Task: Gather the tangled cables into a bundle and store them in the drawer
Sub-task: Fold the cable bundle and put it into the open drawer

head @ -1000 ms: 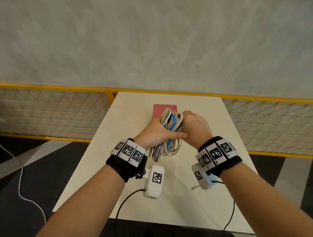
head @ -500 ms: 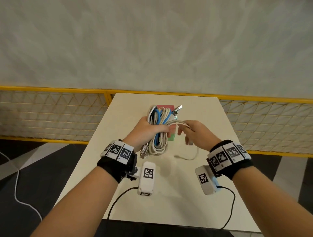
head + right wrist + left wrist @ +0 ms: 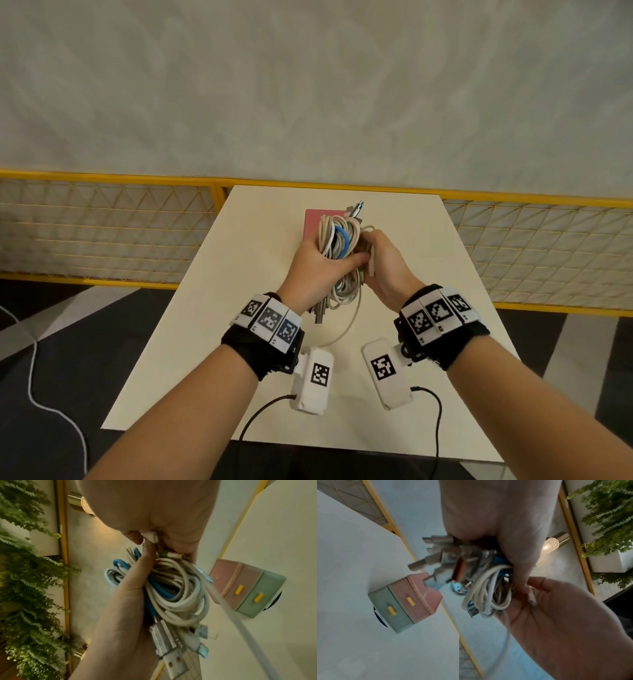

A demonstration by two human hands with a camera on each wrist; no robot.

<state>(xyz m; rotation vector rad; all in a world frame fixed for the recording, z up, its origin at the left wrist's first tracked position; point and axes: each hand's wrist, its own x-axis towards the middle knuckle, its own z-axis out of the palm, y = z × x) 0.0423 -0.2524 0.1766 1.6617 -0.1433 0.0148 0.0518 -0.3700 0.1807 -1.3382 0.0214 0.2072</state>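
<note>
A bundle of white, grey and blue cables (image 3: pixel 337 240) is up off the table, gripped round its middle by my left hand (image 3: pixel 315 263). USB plugs stick out of the bundle's lower end (image 3: pixel 436 558). My right hand (image 3: pixel 387 263) is pressed against the bundle's right side and pinches the plug end of a white cable (image 3: pixel 150 538) between thumb and fingers. A loose length of that cable (image 3: pixel 346 329) trails down onto the table. Behind the hands stands the small drawer box (image 3: pixel 406 601), a pink part above a green part; both drawers with yellow handles (image 3: pixel 239 589) are closed.
The cream table (image 3: pixel 239 308) is narrow, with a yellow mesh railing (image 3: pixel 102 178) behind and to both sides. Black leads run from the wrist cameras over the near table edge (image 3: pixel 342 448). A white cord lies on the floor at the left (image 3: pixel 34 394).
Half a second ago my right hand held a white cable drawn out to the right of the bundle. It has come back against the bundle, and the hands are close together again.
</note>
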